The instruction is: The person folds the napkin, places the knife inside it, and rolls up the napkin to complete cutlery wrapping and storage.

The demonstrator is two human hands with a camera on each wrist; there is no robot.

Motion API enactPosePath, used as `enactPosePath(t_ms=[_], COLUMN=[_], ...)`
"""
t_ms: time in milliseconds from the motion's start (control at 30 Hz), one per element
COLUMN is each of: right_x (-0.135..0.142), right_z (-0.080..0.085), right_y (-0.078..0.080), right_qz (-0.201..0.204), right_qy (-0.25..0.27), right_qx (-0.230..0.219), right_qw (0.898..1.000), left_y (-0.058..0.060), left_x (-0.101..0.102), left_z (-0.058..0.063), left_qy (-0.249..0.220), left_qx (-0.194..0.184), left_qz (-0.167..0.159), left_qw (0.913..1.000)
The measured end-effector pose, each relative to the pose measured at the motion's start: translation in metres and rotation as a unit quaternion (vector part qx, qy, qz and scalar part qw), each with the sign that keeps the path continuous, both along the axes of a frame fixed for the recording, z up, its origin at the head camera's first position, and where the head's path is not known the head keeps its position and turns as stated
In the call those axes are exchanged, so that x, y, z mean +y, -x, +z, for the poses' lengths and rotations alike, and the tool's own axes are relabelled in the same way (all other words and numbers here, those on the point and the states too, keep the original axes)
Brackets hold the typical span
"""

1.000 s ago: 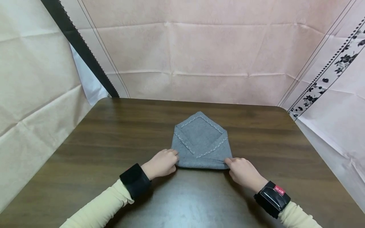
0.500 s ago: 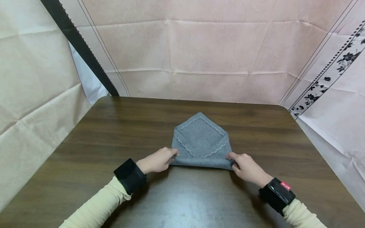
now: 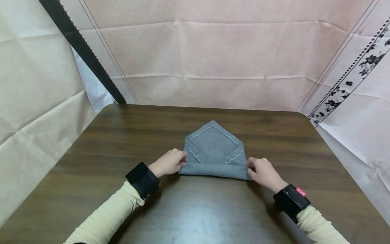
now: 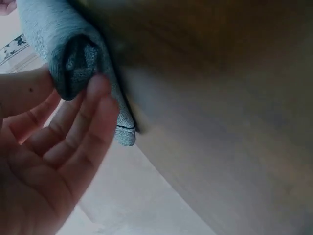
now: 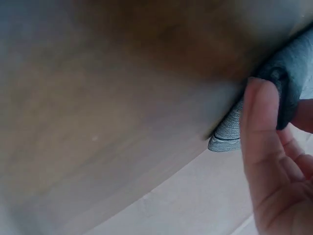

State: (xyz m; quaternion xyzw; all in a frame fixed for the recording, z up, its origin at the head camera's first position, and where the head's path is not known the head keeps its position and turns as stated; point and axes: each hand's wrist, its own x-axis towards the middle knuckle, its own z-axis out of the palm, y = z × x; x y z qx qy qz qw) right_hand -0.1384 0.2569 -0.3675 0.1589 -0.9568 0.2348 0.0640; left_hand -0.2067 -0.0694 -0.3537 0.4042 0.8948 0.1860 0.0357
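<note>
A blue-grey cloth (image 3: 214,145) with white running stitches lies folded on the table, its far end coming to a point. Its near edge is turned over into a thick roll (image 3: 214,170). At the roll's left end my left hand (image 3: 170,162) pinches the fabric between thumb and fingers. My right hand (image 3: 264,173) grips the opposite end in the same way. The left wrist view shows the roll's hollow end (image 4: 80,61) between thumb and fingertips. In the right wrist view, the roll's other end (image 5: 292,73) sits between finger and thumb, with flat layers beyond.
The brown wooden table (image 3: 137,135) has rounded far corners. Creased pale sheets (image 3: 225,61) hang behind and at both sides. A black strip (image 3: 88,51) runs down the left sheet, and a floral band (image 3: 347,84) down the right one.
The near edge has been rolled further away from me, covering the lower tip of the stitching. Both hands have moved slightly forward with the roll.
</note>
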Motion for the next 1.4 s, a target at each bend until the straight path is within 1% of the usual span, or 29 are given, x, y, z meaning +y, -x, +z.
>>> enactPosePath(t_ms=[100, 167, 233, 300, 367, 433, 500, 567, 600, 667, 733, 800, 867, 1000, 1067, 1100, 1233, 1400], right_x=[-0.002, -0.003, -0.005, -0.008, -0.011, -0.013, -0.014, -0.014, -0.014, -0.012, -0.010, -0.008, -0.007, -0.008, -0.009, -0.009, -0.009, -0.008], right_z=[-0.001, -0.002, -0.002, -0.003, -0.005, -0.006, -0.007, -0.007, -0.007, -0.007, -0.006, -0.006, -0.006, -0.007, -0.008, -0.008, -0.007, -0.005], right_y=[0.004, 0.005, 0.005, 0.005, 0.003, 0.002, 0.000, -0.001, -0.002, -0.005, -0.008, -0.011, -0.013, -0.013, -0.012, -0.011, -0.011, -0.015], right_qz=[-0.013, -0.024, -0.028, -0.023, -0.006, 0.016, 0.035, 0.047, 0.052, 0.060, 0.067, 0.073, 0.080, 0.087, 0.087, 0.088, 0.091, 0.087], right_qy=[-0.028, -0.050, -0.072, -0.088, -0.106, -0.125, -0.145, -0.161, -0.165, -0.164, -0.161, -0.163, -0.173, -0.194, -0.197, -0.197, -0.193, -0.183], right_qx=[-0.002, 0.005, 0.025, 0.057, 0.099, 0.137, 0.164, 0.177, 0.179, 0.171, 0.157, 0.146, 0.141, 0.156, 0.163, 0.165, 0.164, 0.141], right_qw=[1.000, 0.998, 0.997, 0.994, 0.989, 0.982, 0.975, 0.970, 0.969, 0.970, 0.972, 0.973, 0.971, 0.965, 0.963, 0.962, 0.963, 0.969], left_y=[0.000, -0.001, -0.002, -0.004, -0.007, -0.010, -0.013, -0.017, -0.019, -0.023, -0.025, -0.027, -0.026, -0.024, -0.024, -0.024, -0.025, -0.027], left_x=[0.003, 0.005, 0.006, 0.008, 0.010, 0.011, 0.011, 0.010, 0.009, 0.007, 0.005, 0.004, 0.004, 0.008, 0.009, 0.010, 0.011, 0.009], left_z=[0.000, 0.000, 0.000, 0.000, 0.000, 0.000, -0.002, -0.004, -0.005, -0.006, -0.007, -0.008, -0.008, -0.008, -0.008, -0.009, -0.008, -0.004], left_qy=[0.017, 0.029, 0.040, 0.057, 0.076, 0.093, 0.103, 0.096, 0.090, 0.081, 0.079, 0.089, 0.103, 0.120, 0.126, 0.129, 0.137, 0.128], left_qx=[0.029, 0.047, 0.066, 0.100, 0.145, 0.199, 0.251, 0.283, 0.286, 0.278, 0.256, 0.235, 0.232, 0.253, 0.263, 0.263, 0.253, 0.230], left_qz=[0.028, 0.044, 0.056, 0.058, 0.048, 0.029, 0.009, -0.011, -0.017, -0.026, -0.031, -0.030, -0.028, -0.026, -0.024, -0.022, -0.014, -0.013], left_qw=[0.9990, 0.9975, 0.9954, 0.9916, 0.9853, 0.9752, 0.9625, 0.9544, 0.9540, 0.9568, 0.9630, 0.9675, 0.9667, 0.9596, 0.9561, 0.9559, 0.9575, 0.9648])
